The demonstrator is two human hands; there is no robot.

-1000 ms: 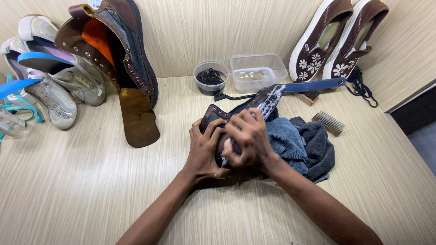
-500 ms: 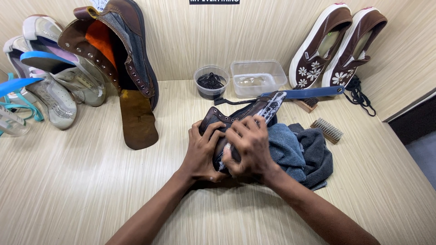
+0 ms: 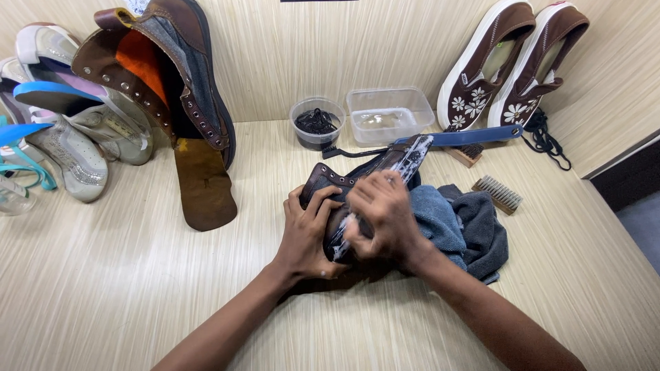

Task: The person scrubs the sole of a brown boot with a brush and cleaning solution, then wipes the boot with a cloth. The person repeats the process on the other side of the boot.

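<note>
a person bends over a pale striped surface (image 3: 103, 288), working on a dark brown boot (image 3: 330, 182) that lies on its side in the middle of it. the left hand (image 3: 308, 230) is closed in a firm grip on the boot's near edge, pinning it down. the right hand (image 3: 385, 216) is curled shut over the boot's foamy tongue; whatever it grips is hidden under the fingers. compared with a second ago, both hands sit a little lower on the boot and white suds now streak its upper part, so the scrubbing looks well under way. just right of the boot lies a crumpled grey-blue cloth (image 3: 464, 230). behind the boot stand a small round tub (image 3: 317, 122) and a clear rectangular tub (image 3: 386, 114). right of the boot a bristle brush (image 3: 498, 194) rests.
</note>
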